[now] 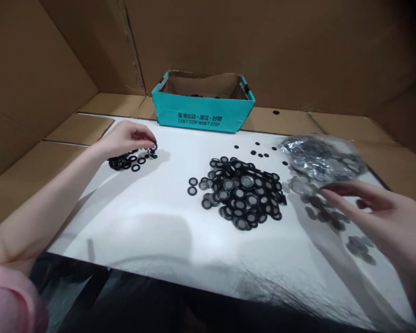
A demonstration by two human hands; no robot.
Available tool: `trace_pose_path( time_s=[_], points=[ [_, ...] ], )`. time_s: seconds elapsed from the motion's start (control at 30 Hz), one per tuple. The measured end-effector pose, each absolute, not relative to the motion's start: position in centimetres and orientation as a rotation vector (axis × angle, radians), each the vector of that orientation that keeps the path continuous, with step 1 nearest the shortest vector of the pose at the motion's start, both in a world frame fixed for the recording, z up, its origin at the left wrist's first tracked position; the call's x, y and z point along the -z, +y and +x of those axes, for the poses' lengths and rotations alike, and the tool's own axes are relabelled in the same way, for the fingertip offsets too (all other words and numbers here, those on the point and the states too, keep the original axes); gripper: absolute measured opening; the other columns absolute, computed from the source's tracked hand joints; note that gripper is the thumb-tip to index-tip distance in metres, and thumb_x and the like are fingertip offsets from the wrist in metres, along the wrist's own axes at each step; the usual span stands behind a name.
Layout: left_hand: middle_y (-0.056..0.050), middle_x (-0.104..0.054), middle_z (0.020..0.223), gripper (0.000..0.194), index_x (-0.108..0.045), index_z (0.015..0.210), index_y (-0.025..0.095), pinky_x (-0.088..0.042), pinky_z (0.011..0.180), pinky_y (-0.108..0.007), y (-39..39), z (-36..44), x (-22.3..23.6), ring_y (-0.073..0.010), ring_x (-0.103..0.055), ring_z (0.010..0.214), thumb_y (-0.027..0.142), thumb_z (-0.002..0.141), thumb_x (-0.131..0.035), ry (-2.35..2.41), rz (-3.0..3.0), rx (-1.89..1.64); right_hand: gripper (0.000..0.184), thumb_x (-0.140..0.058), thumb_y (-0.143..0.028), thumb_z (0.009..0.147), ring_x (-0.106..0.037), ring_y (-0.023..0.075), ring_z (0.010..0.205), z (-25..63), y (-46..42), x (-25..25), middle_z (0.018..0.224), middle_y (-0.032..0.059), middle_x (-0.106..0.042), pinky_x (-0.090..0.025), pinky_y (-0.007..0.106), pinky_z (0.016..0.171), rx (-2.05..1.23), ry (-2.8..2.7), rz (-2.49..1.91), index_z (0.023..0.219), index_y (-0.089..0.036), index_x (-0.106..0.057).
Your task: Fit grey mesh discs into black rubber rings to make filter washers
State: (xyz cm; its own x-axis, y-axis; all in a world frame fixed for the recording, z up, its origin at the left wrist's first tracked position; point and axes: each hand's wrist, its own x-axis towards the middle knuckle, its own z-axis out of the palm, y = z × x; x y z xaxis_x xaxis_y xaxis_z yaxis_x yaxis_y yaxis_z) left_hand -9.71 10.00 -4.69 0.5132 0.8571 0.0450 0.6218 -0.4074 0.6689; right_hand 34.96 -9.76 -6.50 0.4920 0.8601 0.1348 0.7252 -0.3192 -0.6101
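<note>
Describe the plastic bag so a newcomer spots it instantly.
Find the turquoise box at the back edge of the white tabletop. To its right, just beyond the right hand, lies the clear plastic bag. Its glossy, crinkled film wraps many pieces together, while the neighbouring grey discs lie loose.

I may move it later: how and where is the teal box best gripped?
Probably take the teal box by its two short side walls, the left hand and right hand at one each, coming from above. It stands upright and open-topped, so those upper edges look free to hook over; the cardboard panel behind seems to leave little room at the back.
</note>
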Motion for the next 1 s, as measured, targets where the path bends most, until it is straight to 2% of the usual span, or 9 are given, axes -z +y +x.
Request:
trace_pose_path(
  time_s=[0.1,0.2,0.3,0.4,0.57,0.7,0.83,1.0],
  points=[
    [-0.007,-0.07,0.08,0.025,-0.068,0.08,0.013,-0.05,0.065,-0.023,8.5,-7.6,4.7,-0.0145,-0.063,0.072,0.038,0.077,-0.067,1.039,2.276,-0.572,0.017,-0.077,-0.038,0.066,-0.059,0.0174,0.065,31.8,-10.0,5.3,0.078,0.0046,-0.072,-0.042,0.033,0.058,-0.339,-1.369,-1.896,0.079,-0.026,-0.074],
    [-0.004,-0.069,0.08,0.019,-0.066,0.083,0.014,-0.047,0.062,-0.021,6.3,-5.4,4.3,-0.0108,-0.062,0.069,0.033,0.083,-0.064,0.953,2.262,-0.623,0.002,-0.073,-0.031,0.074,-0.062,0.0153,0.071,28.5,-9.7,4.2,0.077,0.0,-0.072,-0.046,0.029,0.063,-0.406,-1.55,-1.599,0.075,-0.029,-0.073],
    [-0.003,-0.069,0.081,0.012,-0.064,0.087,0.013,-0.05,0.067,-0.019,3.8,-3.3,3.6,-0.0094,-0.063,0.071,0.025,0.085,-0.063,0.774,2.161,-0.626,0.007,-0.071,-0.025,0.079,-0.064,0.0118,0.074,25.9,-9.2,3.7,0.08,-0.004,-0.072,-0.049,0.024,0.065,-0.461,-1.696,-1.409,0.079,-0.032,-0.073],
    [-0.001,-0.067,0.072,0.011,-0.062,0.085,0.011,-0.05,0.06,-0.018,1.8,-1.3,3.1,-0.0092,-0.064,0.064,0.021,0.083,-0.066,0.714,1.976,-0.576,0.007,-0.072,-0.027,0.08,-0.065,0.0113,0.073,24.0,-8.8,3.8,0.083,-0.0043,-0.074,-0.051,0.024,0.066,-0.494,-1.72,-1.369,0.085,-0.031,-0.073],
    [-0.001,-0.068,0.064,0.017,-0.058,0.082,0.012,-0.052,0.056,-0.017,0.6,0.8,3.0,-0.0098,-0.067,0.059,0.02,0.079,-0.073,0.658,1.627,-0.512,0.029,-0.075,-0.023,0.078,-0.067,0.0128,0.07,22.2,-8.3,4.3,0.078,-0.003,-0.072,-0.055,0.028,0.074,-0.585,-1.635,-1.26,0.105,-0.027,-0.065],
    [-0.001,-0.068,0.064,0.02,-0.058,0.08,0.011,-0.051,0.055,-0.015,0.5,1.5,2.9,-0.0083,-0.066,0.057,0.019,0.076,-0.076,0.605,1.55,-0.529,0.03,-0.078,-0.021,0.076,-0.068,0.014,0.069,22.0,-8.1,4.6,0.079,-0.0022,-0.071,-0.054,0.031,0.075,-0.585,-1.609,-1.245,0.102,-0.025,-0.064],
    [0.0,-0.066,0.063,0.019,-0.06,0.08,0.011,-0.049,0.054,-0.015,0.3,1.9,2.6,-0.0076,-0.064,0.056,0.018,0.074,-0.077,0.611,1.598,-0.545,0.026,-0.077,-0.02,0.076,-0.067,0.012,0.068,21.9,-8.0,4.7,0.082,-0.0025,-0.071,-0.053,0.028,0.069,-0.576,-1.573,-1.222,0.099,-0.026,-0.065],
    [0.0,-0.066,0.065,0.021,-0.06,0.081,0.011,-0.049,0.055,-0.016,0.0,2.3,2.5,-0.0088,-0.065,0.059,0.021,0.075,-0.078,0.587,1.629,-0.533,0.021,-0.076,-0.022,0.077,-0.066,0.0112,0.068,21.7,-8.2,4.8,0.081,-0.0029,-0.069,-0.052,0.028,0.069,-0.56,-1.558,-1.245,0.095,-0.025,-0.065]
  ],
)
